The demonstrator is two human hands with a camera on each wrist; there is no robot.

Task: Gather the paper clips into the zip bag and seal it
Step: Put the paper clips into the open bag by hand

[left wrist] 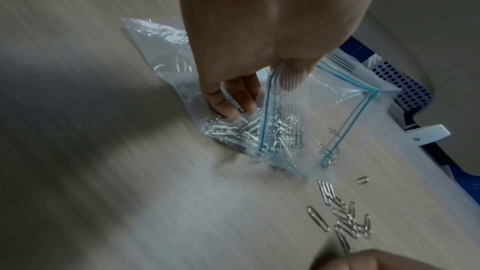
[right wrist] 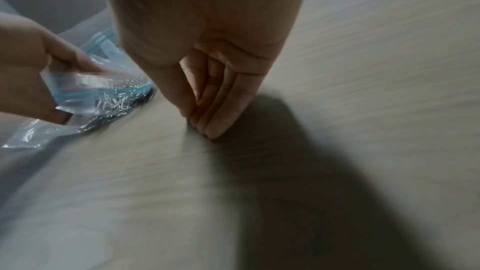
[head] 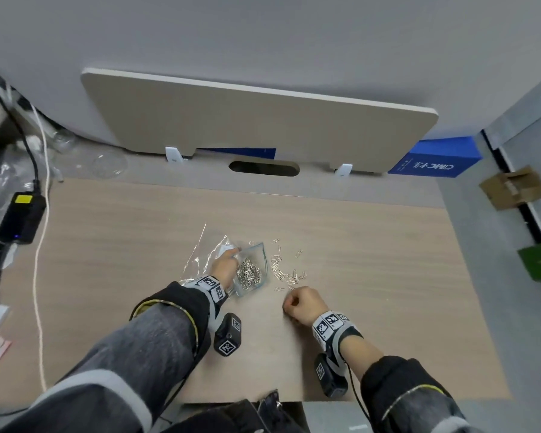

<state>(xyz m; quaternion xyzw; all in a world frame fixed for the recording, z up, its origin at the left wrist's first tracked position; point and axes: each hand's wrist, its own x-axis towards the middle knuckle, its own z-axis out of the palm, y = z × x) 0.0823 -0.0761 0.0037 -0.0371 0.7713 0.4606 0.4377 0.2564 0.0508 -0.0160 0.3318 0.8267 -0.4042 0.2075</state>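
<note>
Two hands work: left hand (head: 224, 267) pinches the zip bag (head: 253, 270) mouth, right hand (head: 303, 304) fingertips bunched on the table (head: 388, 276).

Left hand (head: 224, 267) pinches something; right hand (head: 303, 303) bunches its fingertips (right wrist: 215, 130) (perhaps holding nothing).

Even, soft light filled the head view, its edges bowed by the lens — both wrist views were motion-blurred, with broad dark shadows lower down.
</note>
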